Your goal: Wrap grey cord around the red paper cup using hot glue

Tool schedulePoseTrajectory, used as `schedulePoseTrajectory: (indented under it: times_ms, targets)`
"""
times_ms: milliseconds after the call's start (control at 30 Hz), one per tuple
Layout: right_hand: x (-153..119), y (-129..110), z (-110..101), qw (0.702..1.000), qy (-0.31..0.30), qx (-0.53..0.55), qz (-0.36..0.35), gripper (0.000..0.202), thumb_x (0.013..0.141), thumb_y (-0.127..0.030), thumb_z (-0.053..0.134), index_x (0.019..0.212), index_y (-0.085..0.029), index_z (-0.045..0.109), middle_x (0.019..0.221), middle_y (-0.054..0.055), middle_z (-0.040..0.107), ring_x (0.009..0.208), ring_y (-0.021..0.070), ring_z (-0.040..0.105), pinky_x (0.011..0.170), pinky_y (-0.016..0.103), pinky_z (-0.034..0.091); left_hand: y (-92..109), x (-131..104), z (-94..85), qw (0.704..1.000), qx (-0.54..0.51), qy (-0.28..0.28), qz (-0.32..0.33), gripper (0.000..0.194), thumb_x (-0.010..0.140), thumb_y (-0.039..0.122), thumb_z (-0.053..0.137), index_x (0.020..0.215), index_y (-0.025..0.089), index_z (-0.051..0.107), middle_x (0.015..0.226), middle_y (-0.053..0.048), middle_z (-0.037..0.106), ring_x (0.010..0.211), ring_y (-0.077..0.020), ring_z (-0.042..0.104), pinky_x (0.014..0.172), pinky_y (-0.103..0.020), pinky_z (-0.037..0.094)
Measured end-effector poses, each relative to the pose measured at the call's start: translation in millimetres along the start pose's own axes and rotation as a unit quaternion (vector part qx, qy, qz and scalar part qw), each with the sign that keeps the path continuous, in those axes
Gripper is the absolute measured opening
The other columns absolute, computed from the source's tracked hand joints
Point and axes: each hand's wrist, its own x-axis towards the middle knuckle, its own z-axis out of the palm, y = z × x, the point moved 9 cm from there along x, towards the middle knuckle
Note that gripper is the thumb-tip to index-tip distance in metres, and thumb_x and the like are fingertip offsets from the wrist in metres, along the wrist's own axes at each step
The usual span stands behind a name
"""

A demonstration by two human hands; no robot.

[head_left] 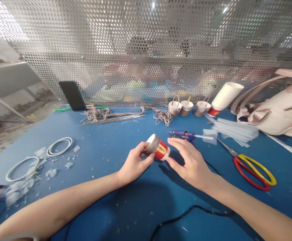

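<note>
Over the middle of the blue table, my left hand (138,162) grips a paper cup (162,150) between thumb and fingers. The cup is tilted, with its white mouth toward the upper left. Grey cord (154,144) is wound around the part near the rim, while the red printed part by the base is bare. My right hand (192,162) is beside the base, thumb and fingers spread around that end; whether a fingertip touches it I cannot tell. Just beyond my right hand lies a blue glue gun (183,134) with a clear stick in its back.
Scissors (248,167) and glue sticks (236,130) lie right, near stacked cups (227,95) and a bag (281,103). Cord-wrapped cups (186,107), loose cord (97,114) and a phone (72,96) line the perforated screen (98,43). White rings (59,146) and scraps lie left; a black cable (191,208) in front.
</note>
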Motion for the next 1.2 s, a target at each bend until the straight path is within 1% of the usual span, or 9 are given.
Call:
schedulePoseTrajectory:
  times_ms: [167, 333, 500, 633, 733, 867, 967, 1067, 1200]
  targets:
    - [0.8, 0.2, 1.6, 1.0, 0.009, 0.026, -0.001, 0.019, 0.088, -0.016, 0.054, 0.107, -0.018, 0.057, 0.097, 0.009, 0.062, 0.088, 0.0196, 0.059, 0.078, 0.037, 0.051, 1.2, -0.4, 4.1, 1.0, 0.013, -0.007, 0.002, 0.017, 0.078, 0.023, 0.053, 0.093, 0.016, 0.059, 0.083, -0.002, 0.067, 0.073, -0.0131, 0.061, 0.069, -0.024, 0.051]
    - [6.1, -12.4, 11.6, 0.998, 0.032, -0.035, -0.038, 0.007, 0.086, -0.016, 0.058, 0.091, -0.016, 0.063, 0.079, 0.004, 0.064, 0.072, 0.0166, 0.055, 0.068, 0.033, 0.043, 3.0, -3.5, 7.6, 0.999, 0.028, -0.017, 0.015, 0.016, 0.08, 0.025, 0.054, 0.092, 0.017, 0.061, 0.081, -0.001, 0.068, 0.071, -0.0126, 0.061, 0.069, -0.024, 0.052]
    - [3.8, -18.0, 14.8, 0.998, 0.021, -0.045, -0.037, 0.015, 0.088, -0.016, 0.055, 0.073, -0.016, 0.059, 0.069, 0.002, 0.062, 0.066, 0.0146, 0.053, 0.066, 0.032, 0.036, -4.0, -0.8, 2.5, 1.0, 0.016, -0.002, -0.021, 0.017, 0.08, 0.026, 0.055, 0.093, 0.016, 0.06, 0.081, 0.0, 0.068, 0.071, -0.0127, 0.062, 0.067, -0.023, 0.052]
    - [-1.3, -21.4, 16.8, 0.999, 0.005, -0.023, -0.041, 0.013, 0.088, -0.015, 0.055, 0.075, -0.017, 0.057, 0.07, 0.001, 0.063, 0.066, 0.0147, 0.054, 0.065, 0.031, 0.036, -7.7, 0.3, 1.2, 0.999, 0.002, 0.001, -0.042, 0.017, 0.079, 0.026, 0.055, 0.092, 0.016, 0.06, 0.08, 0.0, 0.067, 0.07, -0.0128, 0.062, 0.066, -0.023, 0.052]
    - [-1.6, -15.5, 15.7, 0.999, 0.021, -0.023, -0.027, 0.003, 0.087, -0.016, 0.056, 0.089, -0.017, 0.057, 0.079, 0.004, 0.064, 0.075, 0.017, 0.057, 0.069, 0.032, 0.039, -5.8, -0.5, 1.9, 0.999, -0.013, 0.003, -0.031, 0.018, 0.079, 0.027, 0.056, 0.093, 0.016, 0.06, 0.083, -0.001, 0.067, 0.073, -0.0134, 0.062, 0.07, -0.025, 0.053]
    - [1.8, -6.8, 19.7, 0.999, 0.029, -0.033, -0.015, 0.017, 0.088, -0.017, 0.054, 0.105, -0.017, 0.055, 0.085, 0.005, 0.065, 0.077, 0.0174, 0.059, 0.07, 0.033, 0.041, -1.1, -1.4, 5.3, 1.0, -0.022, -0.007, -0.007, 0.018, 0.078, 0.024, 0.056, 0.094, 0.016, 0.059, 0.086, -0.002, 0.068, 0.076, -0.0138, 0.063, 0.073, -0.026, 0.053]
    - [4.3, -8.1, 21.7, 0.999, 0.027, -0.041, -0.021, 0.008, 0.088, -0.017, 0.054, 0.092, -0.018, 0.061, 0.078, 0.003, 0.064, 0.072, 0.0162, 0.058, 0.068, 0.033, 0.039, 0.4, -1.5, 6.2, 1.0, -0.015, -0.01, -0.002, 0.017, 0.077, 0.021, 0.055, 0.092, 0.016, 0.059, 0.085, -0.002, 0.068, 0.075, -0.0136, 0.063, 0.073, -0.026, 0.053]
    - [4.3, -14.8, 22.6, 0.998, 0.013, -0.045, -0.034, 0.013, 0.089, -0.017, 0.053, 0.078, -0.018, 0.061, 0.071, 0.001, 0.063, 0.068, 0.0149, 0.055, 0.066, 0.032, 0.037, -0.3, -1.3, 4.6, 1.0, -0.012, -0.003, -0.01, 0.015, 0.077, 0.021, 0.055, 0.091, 0.016, 0.059, 0.084, -0.001, 0.068, 0.076, -0.0136, 0.063, 0.072, -0.025, 0.053]
    - [-3.3, -30.1, 22.0, 0.995, -0.021, -0.05, -0.083, 0.011, 0.087, -0.015, 0.053, 0.08, -0.017, 0.061, 0.071, 0.002, 0.063, 0.068, 0.015, 0.054, 0.067, 0.032, 0.038, -1.8, -0.9, 4.8, 1.0, -0.022, -0.009, -0.019, 0.015, 0.078, 0.021, 0.054, 0.091, 0.016, 0.058, 0.084, -0.001, 0.068, 0.077, -0.0135, 0.064, 0.071, -0.024, 0.053]
